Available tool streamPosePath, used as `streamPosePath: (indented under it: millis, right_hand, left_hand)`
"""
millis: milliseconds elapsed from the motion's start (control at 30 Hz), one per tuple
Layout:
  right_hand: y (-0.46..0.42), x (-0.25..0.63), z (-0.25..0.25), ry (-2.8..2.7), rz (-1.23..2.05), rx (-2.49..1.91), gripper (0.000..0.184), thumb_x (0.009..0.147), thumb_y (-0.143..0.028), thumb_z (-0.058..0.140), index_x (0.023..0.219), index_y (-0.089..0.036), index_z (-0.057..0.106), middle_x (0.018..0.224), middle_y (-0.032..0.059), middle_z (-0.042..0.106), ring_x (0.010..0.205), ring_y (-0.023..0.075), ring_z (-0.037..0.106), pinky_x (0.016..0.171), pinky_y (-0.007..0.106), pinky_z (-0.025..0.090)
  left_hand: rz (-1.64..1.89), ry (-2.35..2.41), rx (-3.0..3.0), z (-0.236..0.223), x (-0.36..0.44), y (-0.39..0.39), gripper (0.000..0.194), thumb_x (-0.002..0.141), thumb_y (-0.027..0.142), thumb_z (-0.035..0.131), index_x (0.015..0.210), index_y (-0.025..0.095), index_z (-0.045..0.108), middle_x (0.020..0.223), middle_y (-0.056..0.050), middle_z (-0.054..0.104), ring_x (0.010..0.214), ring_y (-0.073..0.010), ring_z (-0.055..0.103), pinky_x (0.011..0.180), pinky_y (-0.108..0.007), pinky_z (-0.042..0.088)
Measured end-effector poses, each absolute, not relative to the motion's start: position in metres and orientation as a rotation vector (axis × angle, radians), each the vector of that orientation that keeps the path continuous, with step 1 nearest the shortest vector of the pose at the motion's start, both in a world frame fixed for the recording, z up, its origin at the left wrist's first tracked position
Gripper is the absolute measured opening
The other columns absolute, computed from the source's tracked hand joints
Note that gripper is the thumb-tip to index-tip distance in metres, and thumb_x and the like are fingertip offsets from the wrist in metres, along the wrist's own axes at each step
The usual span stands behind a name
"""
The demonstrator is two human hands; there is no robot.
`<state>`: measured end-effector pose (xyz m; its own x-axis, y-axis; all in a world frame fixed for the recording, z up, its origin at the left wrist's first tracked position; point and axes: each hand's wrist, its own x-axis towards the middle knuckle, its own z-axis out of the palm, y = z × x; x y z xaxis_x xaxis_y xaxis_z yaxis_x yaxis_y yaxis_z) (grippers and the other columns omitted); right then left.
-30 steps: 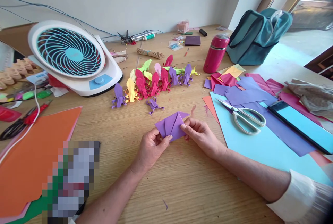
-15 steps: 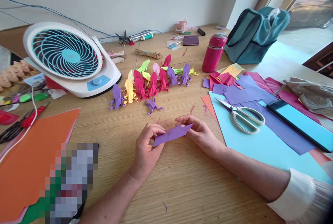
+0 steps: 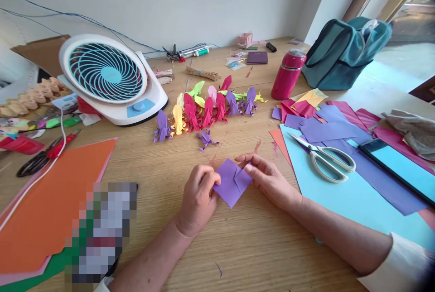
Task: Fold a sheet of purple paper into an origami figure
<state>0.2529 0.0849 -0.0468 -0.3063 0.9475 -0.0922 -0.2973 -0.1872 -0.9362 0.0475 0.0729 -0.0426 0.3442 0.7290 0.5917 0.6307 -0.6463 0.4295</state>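
Note:
A folded piece of purple paper (image 3: 229, 185) is held between both hands just above the wooden table (image 3: 272, 260), its flat diamond-shaped face turned toward me with a small folded flap at the right. My left hand (image 3: 200, 194) pinches its left corner, fingers curled over the edge. At the right corner, my right hand (image 3: 270, 179) grips the flap between thumb and fingers. Just beyond the hands lies a small purple paper figure (image 3: 205, 139), and behind it stand several folded paper figures (image 3: 190, 113) in red, yellow, purple, pink and green.
On the right, white-handled scissors (image 3: 328, 158) and a dark phone (image 3: 396, 169) rest over blue sheets (image 3: 326, 208) and purple paper. A red flask (image 3: 288, 74) and teal bag (image 3: 340, 59) stand behind. A fan (image 3: 110, 79) and orange paper (image 3: 57, 201) occupy the left.
The purple paper was tipped almost edge-on and is now turned to show a flat diamond face. Both hands keep hold of it, and the left fingers have curled over its edge. The view shifted slightly.

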Motion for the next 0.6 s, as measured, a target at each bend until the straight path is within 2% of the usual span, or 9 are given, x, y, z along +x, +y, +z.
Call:
streamPosePath:
  millis: [100,200,433,600]
  right_hand:
    - [0.0844,0.2506,-0.0472,-1.162,1.592,-0.945,0.039,0.080,-0.040,0.075,0.111,-0.023,0.058,0.083,-0.0016,0.058,0.075,0.0138,0.055,0.067,0.026,0.046]
    - [0.0846,0.2491,-0.0479,-1.180,1.572,-0.946,0.038,0.080,-0.039,0.075,0.110,-0.024,0.057,0.083,-0.0017,0.056,0.074,0.0138,0.054,0.064,0.026,0.045]
    - [0.0882,0.2530,-0.0519,-1.185,1.565,-0.934,0.039,0.079,-0.036,0.076,0.111,-0.025,0.056,0.084,-0.0010,0.060,0.077,0.0150,0.058,0.070,0.028,0.050]
    - [0.0929,0.2541,-0.0563,-1.178,1.446,-0.999,0.036,0.077,-0.038,0.076,0.105,-0.024,0.059,0.088,0.0004,0.060,0.079,0.0156,0.057,0.070,0.028,0.050]
  left_hand:
    - [1.098,1.266,2.537,-0.0437,0.0481,0.0719,0.031,0.072,-0.010,0.046,0.082,0.019,0.049,0.087,-0.003,0.048,0.080,-0.0165,0.050,0.069,-0.027,0.043]
    - [1.034,1.289,2.585,-0.0442,0.0495,0.0712,0.032,0.071,-0.011,0.043,0.081,0.019,0.050,0.087,-0.003,0.048,0.080,-0.0171,0.050,0.070,-0.027,0.044]
    - [0.864,1.287,2.630,-0.0444,0.0517,0.0705,0.030,0.073,-0.008,0.043,0.085,0.018,0.054,0.091,-0.006,0.053,0.084,-0.0198,0.052,0.073,-0.031,0.046]
    - [0.763,1.106,2.556,-0.0415,0.0486,0.0748,0.042,0.070,-0.011,0.038,0.094,0.019,0.056,0.101,-0.007,0.059,0.093,-0.0213,0.055,0.083,-0.035,0.046]
